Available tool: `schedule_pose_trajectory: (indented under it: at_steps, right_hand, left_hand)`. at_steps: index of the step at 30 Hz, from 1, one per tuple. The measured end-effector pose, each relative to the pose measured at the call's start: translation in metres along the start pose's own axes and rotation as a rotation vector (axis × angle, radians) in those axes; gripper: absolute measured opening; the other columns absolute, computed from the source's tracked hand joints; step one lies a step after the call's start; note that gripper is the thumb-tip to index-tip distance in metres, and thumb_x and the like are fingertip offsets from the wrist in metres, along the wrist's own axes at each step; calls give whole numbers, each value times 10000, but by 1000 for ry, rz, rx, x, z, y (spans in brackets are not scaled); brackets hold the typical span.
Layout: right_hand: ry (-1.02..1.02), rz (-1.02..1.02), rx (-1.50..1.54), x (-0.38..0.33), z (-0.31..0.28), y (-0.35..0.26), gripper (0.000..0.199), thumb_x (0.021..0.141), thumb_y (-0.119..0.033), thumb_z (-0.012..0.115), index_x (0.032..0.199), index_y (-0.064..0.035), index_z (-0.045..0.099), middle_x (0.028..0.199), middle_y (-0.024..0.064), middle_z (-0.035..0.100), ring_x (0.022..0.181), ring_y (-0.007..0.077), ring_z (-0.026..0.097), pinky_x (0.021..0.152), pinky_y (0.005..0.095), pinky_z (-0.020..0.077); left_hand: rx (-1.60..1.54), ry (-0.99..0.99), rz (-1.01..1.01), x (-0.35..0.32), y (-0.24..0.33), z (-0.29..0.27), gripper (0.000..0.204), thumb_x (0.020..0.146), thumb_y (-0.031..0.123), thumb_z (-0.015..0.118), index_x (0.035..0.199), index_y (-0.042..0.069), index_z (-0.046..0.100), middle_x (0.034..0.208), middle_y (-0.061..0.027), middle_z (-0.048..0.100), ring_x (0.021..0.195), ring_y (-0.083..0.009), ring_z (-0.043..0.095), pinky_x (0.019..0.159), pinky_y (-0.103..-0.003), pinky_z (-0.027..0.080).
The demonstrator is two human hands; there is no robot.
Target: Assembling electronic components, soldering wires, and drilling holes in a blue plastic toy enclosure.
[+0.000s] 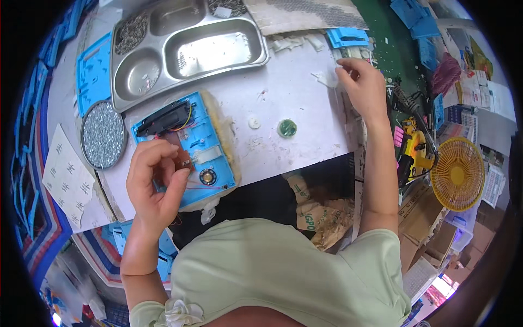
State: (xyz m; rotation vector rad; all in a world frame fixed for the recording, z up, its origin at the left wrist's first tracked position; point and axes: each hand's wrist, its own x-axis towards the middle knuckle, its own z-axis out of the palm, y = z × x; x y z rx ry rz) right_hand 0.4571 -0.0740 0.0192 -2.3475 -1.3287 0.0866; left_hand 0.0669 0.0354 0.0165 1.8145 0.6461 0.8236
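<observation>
A blue plastic casing [202, 131] lies on the table at left of centre. Inside it are a long black part [166, 117], wires and a round speaker-like part [207, 176]. My left hand [155, 177] is over its near left side, with thumb and bent fingers closed about a reddish-brown circuit board [182, 158]. Far to the right, my right hand [364, 87] is closed, thumb and forefinger close together by small white plastic pieces [326, 79]. Whatever its fingertips hold is too small to make out.
A steel compartment tray [190, 71] stands at the back left, small parts in some compartments. Beside it is a round dish of screws [103, 135]. A green round piece [286, 128] and white disc [254, 123] lie mid-table. At right are a yellow basket [457, 173] and a yellow tool [417, 147].
</observation>
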Motion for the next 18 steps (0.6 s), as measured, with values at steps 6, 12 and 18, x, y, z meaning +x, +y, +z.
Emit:
schedule_pose_trajectory:
  at_steps: [6,12,18]
  right_hand:
    - [-29,-22,-114,26,1,13,276,825,-191,623,1025,-44,742,967,179,723,904,361,684,829,465,536]
    - [-66,-286,-63,-33,24,-10,312,831,-161,668,1116,-37,691,1110,173,672,1070,365,595,942,448,492]
    - [88,-134,336,-105,-12,-11,369,852,-137,706,1212,-67,663,1281,187,609,1211,314,552,1040,427,441]
  left_hand:
    - [182,-227,166,42,30,4,213,808,-69,694,1009,-36,631,950,-127,611,667,-137,511,590,-238,414]
    - [224,-268,116,47,31,4,158,793,-80,684,932,-29,628,874,-134,620,734,-198,570,606,-271,442]
    - [249,-417,225,59,31,17,134,813,-45,686,937,-16,643,923,-141,641,776,-233,600,643,-277,465]
